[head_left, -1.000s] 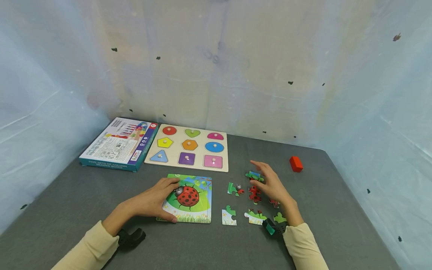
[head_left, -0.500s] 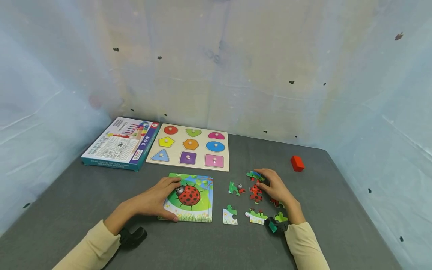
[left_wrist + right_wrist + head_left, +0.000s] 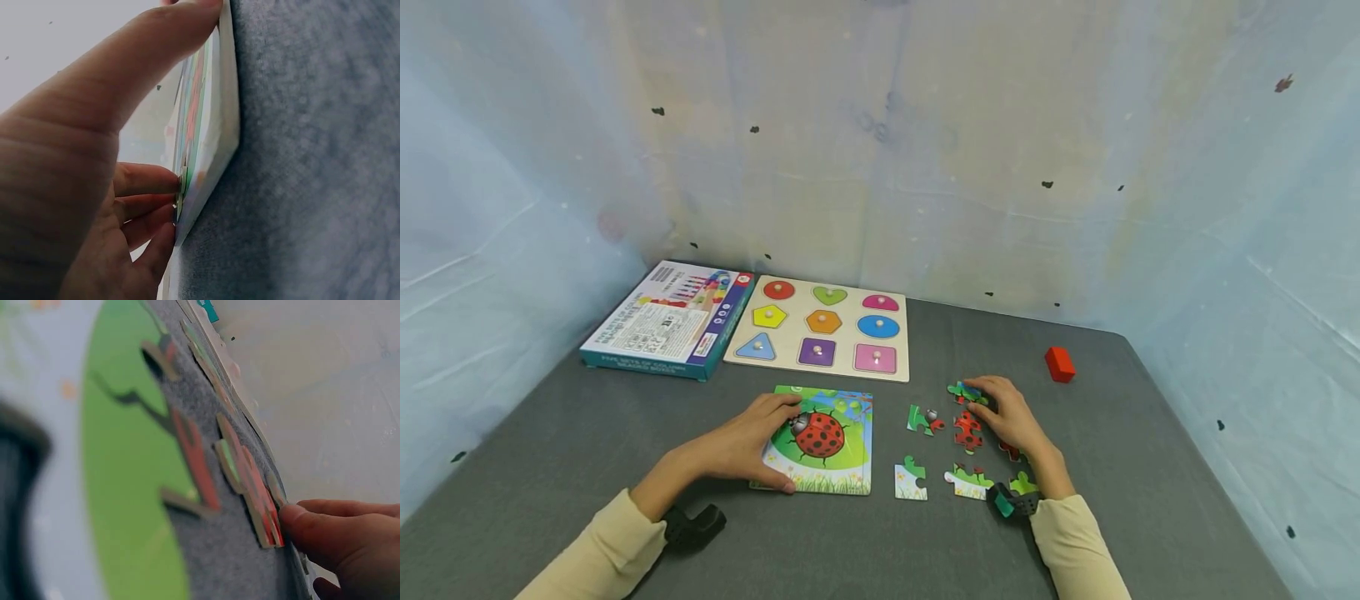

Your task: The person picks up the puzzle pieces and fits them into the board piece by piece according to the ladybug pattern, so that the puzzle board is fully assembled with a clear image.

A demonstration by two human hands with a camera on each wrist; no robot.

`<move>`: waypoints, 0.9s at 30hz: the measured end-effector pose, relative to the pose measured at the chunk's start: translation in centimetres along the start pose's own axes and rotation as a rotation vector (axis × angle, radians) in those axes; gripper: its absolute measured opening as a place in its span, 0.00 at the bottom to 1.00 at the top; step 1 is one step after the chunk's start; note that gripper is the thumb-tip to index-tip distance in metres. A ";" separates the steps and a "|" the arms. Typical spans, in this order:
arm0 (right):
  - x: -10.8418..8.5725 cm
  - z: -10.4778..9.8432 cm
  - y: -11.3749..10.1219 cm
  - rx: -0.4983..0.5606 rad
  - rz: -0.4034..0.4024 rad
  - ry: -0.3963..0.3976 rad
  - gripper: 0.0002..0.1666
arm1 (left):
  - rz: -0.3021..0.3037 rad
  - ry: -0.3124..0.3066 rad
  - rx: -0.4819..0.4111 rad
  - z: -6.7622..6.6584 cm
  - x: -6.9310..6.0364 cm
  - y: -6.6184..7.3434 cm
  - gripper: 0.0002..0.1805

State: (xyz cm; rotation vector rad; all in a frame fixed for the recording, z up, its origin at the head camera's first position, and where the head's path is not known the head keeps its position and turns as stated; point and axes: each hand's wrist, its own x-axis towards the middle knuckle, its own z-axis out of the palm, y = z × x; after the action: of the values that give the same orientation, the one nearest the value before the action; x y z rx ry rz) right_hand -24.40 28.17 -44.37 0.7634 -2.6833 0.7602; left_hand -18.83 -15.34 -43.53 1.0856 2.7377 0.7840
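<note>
My left hand (image 3: 741, 442) rests on the left part of a puzzle board (image 3: 850, 442) printed with a ladybug. The thumb is at its near edge and the fingertips touch its surface, as the left wrist view shows. To the right, my right hand (image 3: 1011, 417) pinches a blue, green and red puzzle piece (image 3: 958, 389) between thumb and index finger. Below it lies a red spotted puzzle piece (image 3: 967, 431). A green piece with the ladybug's head (image 3: 925, 419) is to its left. Several other pieces, such as a grassy corner piece (image 3: 910, 479), lie nearer; some are partly hidden by my right wrist.
Behind the board lies a wooden shape puzzle (image 3: 781, 335) with knobbed shapes, beside a flat toy box (image 3: 662, 321) at the back left. A red block (image 3: 1060, 365) stands at the back right of the grey table (image 3: 820, 550). Pale plastic sheeting surrounds the table.
My right hand has come down onto the top puzzle piece, and its thumb and index finger have closed around it. The left hand has stayed on the board.
</note>
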 end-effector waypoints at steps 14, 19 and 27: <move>2.6 0.9 -5.8 0.069 -0.222 0.047 0.21 | -0.015 -0.002 0.012 -0.1 0.0 0.3 0.57; 4.1 2.4 -8.7 0.085 -0.299 0.002 0.20 | -0.020 -0.004 0.015 -0.1 0.0 0.4 0.57; 6.6 4.0 -12.8 0.144 -0.405 -0.008 0.19 | -0.013 -0.006 0.032 -0.2 0.0 0.4 0.58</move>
State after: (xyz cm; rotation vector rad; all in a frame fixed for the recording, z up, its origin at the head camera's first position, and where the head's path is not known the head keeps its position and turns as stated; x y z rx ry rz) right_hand -23.28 13.92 -39.94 1.2943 -2.3782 0.8448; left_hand -18.61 -15.21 -43.21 1.0734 2.7587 0.7372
